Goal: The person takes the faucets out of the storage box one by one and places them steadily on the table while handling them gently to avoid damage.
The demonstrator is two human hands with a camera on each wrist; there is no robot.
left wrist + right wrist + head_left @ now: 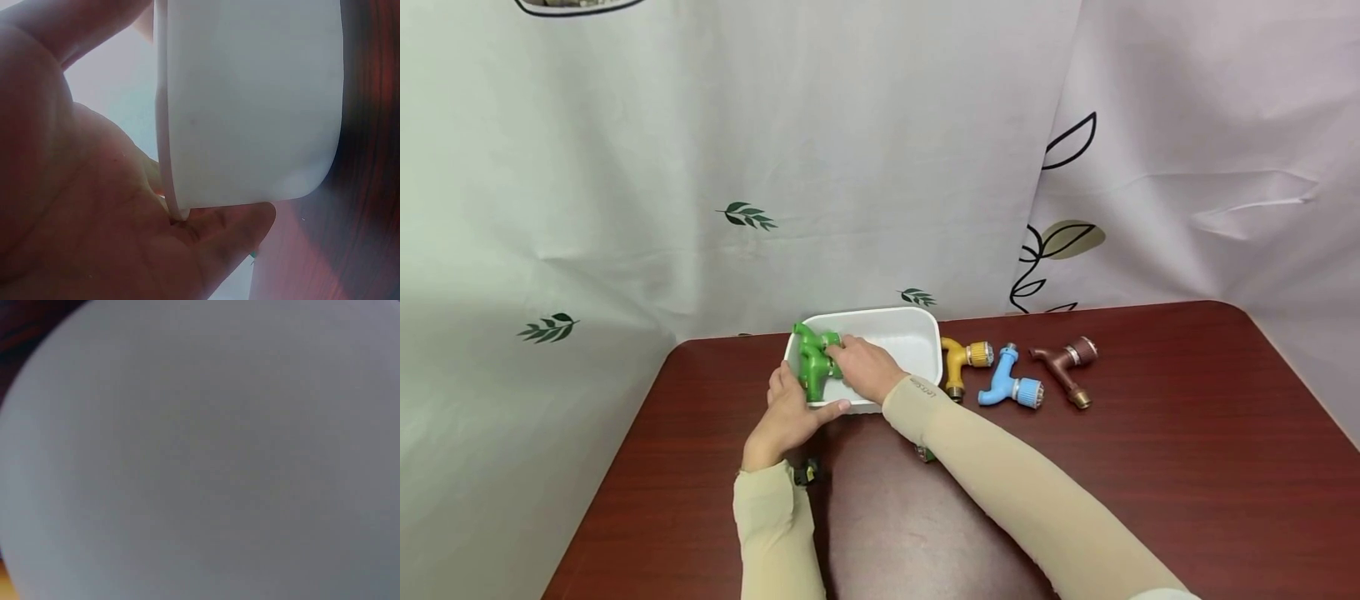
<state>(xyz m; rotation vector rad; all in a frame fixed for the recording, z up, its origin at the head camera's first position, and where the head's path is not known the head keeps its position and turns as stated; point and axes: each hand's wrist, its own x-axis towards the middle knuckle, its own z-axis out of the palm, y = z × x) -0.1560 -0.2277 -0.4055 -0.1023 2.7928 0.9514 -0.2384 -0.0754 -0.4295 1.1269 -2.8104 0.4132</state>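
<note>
In the head view, a white plastic tray (910,342) stands at the back of the table. Two green taps (814,372) lie side by side at its left end. My right hand (868,368) reaches over the front rim and holds the nearer green tap by its knob end; the fingertips are partly hidden. Around the tray's front left corner, my left hand (787,415) grips with its fingers along the left side and its thumb at the front. The left wrist view shows the tray wall (256,106) with the rim against that hand. Only blurred white fills most of the right wrist view.
Right of the tray lie a yellow tap (957,362), a light blue tap (1003,383) and a brown tap (1063,367) on the dark red table (1150,433). A white printed curtain (850,167) hangs behind the table.
</note>
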